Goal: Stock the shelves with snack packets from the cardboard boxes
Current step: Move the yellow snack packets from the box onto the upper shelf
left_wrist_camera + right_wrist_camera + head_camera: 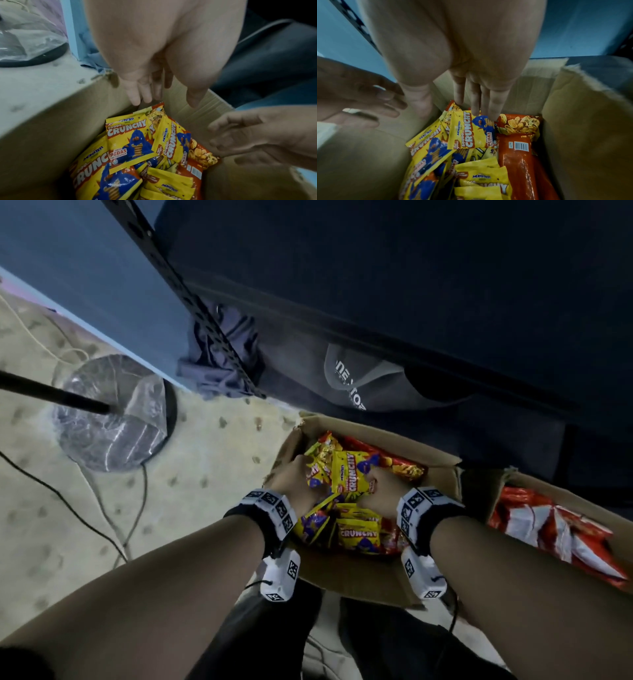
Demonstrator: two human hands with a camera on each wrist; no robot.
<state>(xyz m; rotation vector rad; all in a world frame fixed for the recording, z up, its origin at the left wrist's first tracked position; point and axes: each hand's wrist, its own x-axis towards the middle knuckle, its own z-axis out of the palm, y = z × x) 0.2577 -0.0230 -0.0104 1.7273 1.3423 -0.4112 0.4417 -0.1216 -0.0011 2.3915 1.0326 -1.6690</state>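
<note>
An open cardboard box point(346, 575) on the floor holds several yellow "Crunchy" snack packets point(347, 474) and orange chip packets point(400, 467). Both my hands reach down into it. My left hand point(294, 474) hovers at the box's left side, its straight fingers point(142, 97) just above the yellow packets point(130, 139) and holding nothing. My right hand point(376, 484) has straight fingers point(481, 108) whose tips touch the top of a yellow packet point(469, 132) beside an orange packet point(518, 155). The dark shelf rack point(191, 302) rises behind the box.
A second box at the right holds red and white packets point(548, 529). A round stand base wrapped in plastic point(113, 412), with a black pole, stands on the left, and cables lie on the floor. Grey cloth point(219, 354) and a grey cap point(359, 378) lie under the rack.
</note>
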